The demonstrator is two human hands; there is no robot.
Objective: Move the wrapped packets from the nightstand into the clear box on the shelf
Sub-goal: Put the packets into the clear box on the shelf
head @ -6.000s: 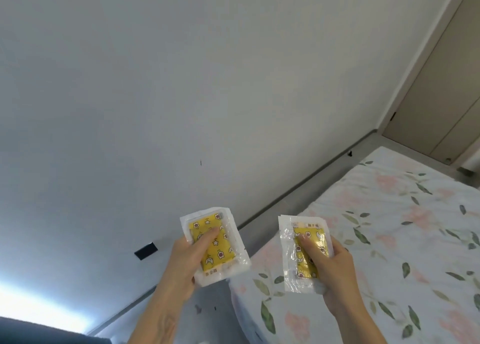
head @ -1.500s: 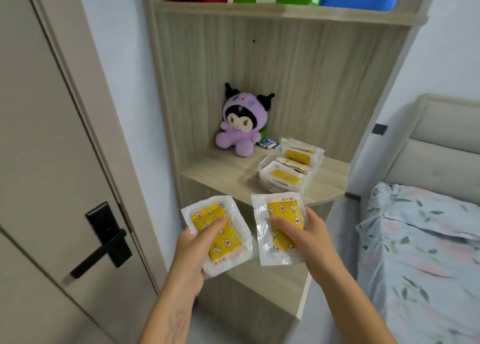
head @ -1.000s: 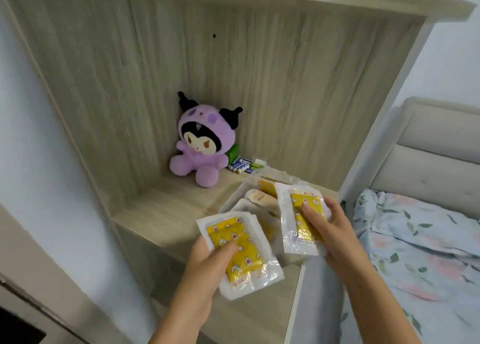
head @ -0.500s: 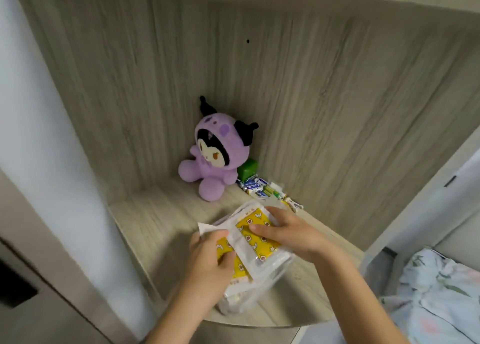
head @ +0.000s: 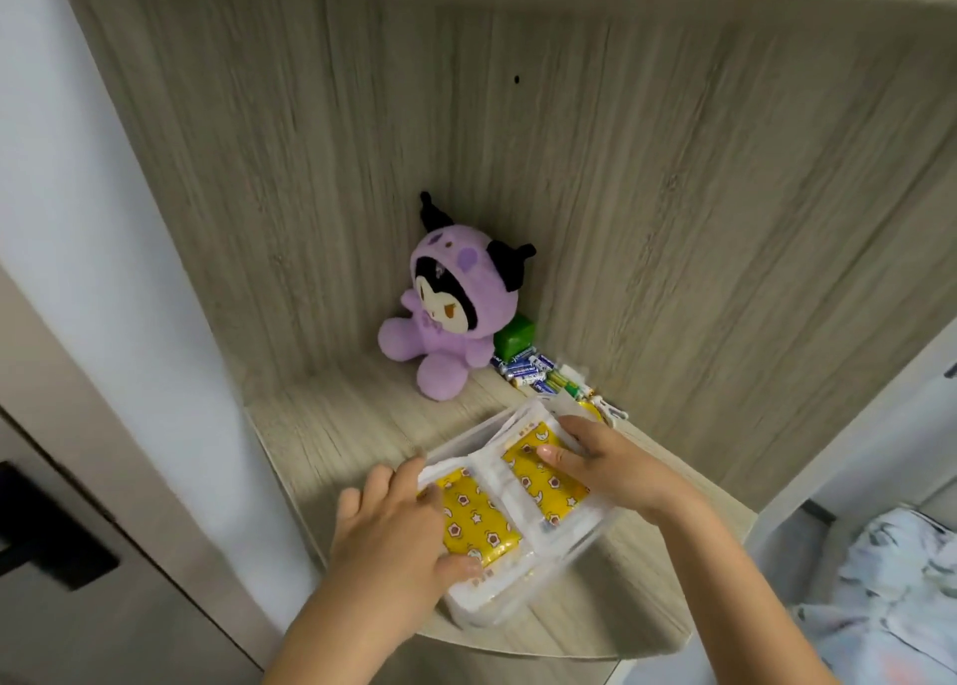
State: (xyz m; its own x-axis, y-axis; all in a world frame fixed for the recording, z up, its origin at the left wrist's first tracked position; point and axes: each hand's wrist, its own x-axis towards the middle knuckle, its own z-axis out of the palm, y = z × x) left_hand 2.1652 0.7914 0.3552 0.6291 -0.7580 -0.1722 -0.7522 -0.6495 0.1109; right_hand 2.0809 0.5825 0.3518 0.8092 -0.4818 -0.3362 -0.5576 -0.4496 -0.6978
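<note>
At the far left a pale door [head: 77,555] with a dark handle [head: 46,539] stands beside a white wall [head: 93,218]. Right of it a light wood-grain shelf [head: 331,425] sits in an alcove with wood panels behind and at the side.

The left hand [head: 388,534] comes up from the lower middle. Its fingers lie over the near left edge of the left packet [head: 479,521], a clear wrapper with a yellow insert printed with small stars, and its thumb presses on the packet's near end, so the hand pinches that packet. The packet lies flat on top of the contents of the clear box [head: 523,586], which stands on the front part of the shelf.

Farther back, in the corner, a purple plush toy [head: 450,317] with black horns sits upright. Just behind its right side is a small green block [head: 513,336], and a loose heap of batteries [head: 541,371] lies along the back panel beside it.

Just right of the left packet, touching it, the right packet [head: 544,477] lies flat in the same box. The right hand [head: 611,469] rests on its far right side, fingers curled over the edge and thumb laid across the yellow insert, gripping it lightly. More wrapped packets show beneath and behind, at the box's far end.

At the lower right a bed [head: 890,607] with leaf-patterned bedding is partly in view
</note>
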